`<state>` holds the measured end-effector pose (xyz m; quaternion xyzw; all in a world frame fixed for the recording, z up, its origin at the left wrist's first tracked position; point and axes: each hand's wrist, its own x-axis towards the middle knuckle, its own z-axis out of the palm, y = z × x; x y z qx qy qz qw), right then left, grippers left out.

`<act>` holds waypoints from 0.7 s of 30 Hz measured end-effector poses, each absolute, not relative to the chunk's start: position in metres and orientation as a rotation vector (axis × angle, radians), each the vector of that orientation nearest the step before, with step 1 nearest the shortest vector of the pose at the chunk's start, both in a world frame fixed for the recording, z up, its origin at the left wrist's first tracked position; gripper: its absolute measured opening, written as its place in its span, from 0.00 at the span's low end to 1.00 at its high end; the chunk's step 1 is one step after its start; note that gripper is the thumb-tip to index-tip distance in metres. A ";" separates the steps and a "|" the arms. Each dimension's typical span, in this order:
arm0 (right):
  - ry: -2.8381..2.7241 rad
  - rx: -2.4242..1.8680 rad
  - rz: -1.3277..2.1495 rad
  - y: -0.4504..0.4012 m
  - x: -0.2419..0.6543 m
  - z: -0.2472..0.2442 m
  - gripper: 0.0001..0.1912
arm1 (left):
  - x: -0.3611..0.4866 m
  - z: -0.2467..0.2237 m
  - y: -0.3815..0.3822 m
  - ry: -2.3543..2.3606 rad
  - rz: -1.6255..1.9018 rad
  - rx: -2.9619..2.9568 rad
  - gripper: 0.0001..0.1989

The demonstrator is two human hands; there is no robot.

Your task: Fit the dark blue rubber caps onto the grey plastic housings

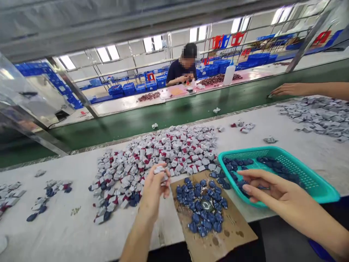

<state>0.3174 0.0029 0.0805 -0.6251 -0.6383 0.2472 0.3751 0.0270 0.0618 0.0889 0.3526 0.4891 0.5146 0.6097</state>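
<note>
My left hand (156,185) is closed around a small light-grey plastic piece (160,169), above the near edge of a large pile of grey and dark-red plastic pieces (174,145). Over the near rim of a teal basket (316,182) hovers my right hand (272,189), thumb and fingers apart, with nothing visible between them. Dark-blue pieces lie inside this basket, partly hidden by the hand. Between my hands, a stained cardboard sheet (234,233) carries many small dark-blue pieces (203,220) around a round glossy spot.
A green conveyor belt (185,111) runs behind the table, bearing two loose pieces. At right, another person's hand (291,89) reaches over the belt near a grey heap (324,112). Across the belt sits a person (182,69) beside a white bottle (229,74). Smaller clusters (56,186) lie left.
</note>
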 end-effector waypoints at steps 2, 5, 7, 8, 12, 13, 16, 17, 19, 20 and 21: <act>-1.708 -1.523 0.798 -0.005 0.299 0.077 0.26 | 0.039 0.075 0.040 1.063 1.065 0.770 0.21; -1.813 -1.452 0.871 -0.013 0.276 0.071 0.19 | 0.041 0.064 0.013 1.004 0.896 0.765 0.19; -1.843 -1.428 0.884 -0.015 0.265 0.068 0.16 | 0.036 0.058 0.000 0.990 0.842 0.776 0.18; -1.848 -1.414 0.902 -0.015 0.260 0.067 0.16 | 0.033 0.056 -0.005 0.984 0.823 0.784 0.17; -1.837 -1.455 1.063 -0.012 0.252 0.062 0.21 | 0.027 0.041 -0.013 0.966 0.783 0.796 0.15; -1.844 -1.477 1.100 -0.010 0.252 0.060 0.23 | 0.026 0.038 -0.013 0.971 0.783 0.787 0.14; -2.033 -1.469 0.949 -0.005 0.255 0.051 0.24 | 0.024 0.033 -0.011 0.995 0.773 0.766 0.15; -2.104 -1.453 0.846 -0.004 0.257 0.047 0.23 | 0.024 0.033 -0.010 0.999 0.769 0.760 0.16; -2.186 -1.444 0.670 -0.001 0.259 0.041 0.22 | 0.022 0.034 -0.008 0.998 0.766 0.750 0.15; -2.203 -1.451 0.630 0.000 0.260 0.039 0.21 | 0.022 0.035 -0.007 0.994 0.765 0.744 0.15; -2.213 -1.456 0.620 0.001 0.260 0.038 0.19 | 0.021 0.035 -0.006 0.988 0.760 0.740 0.15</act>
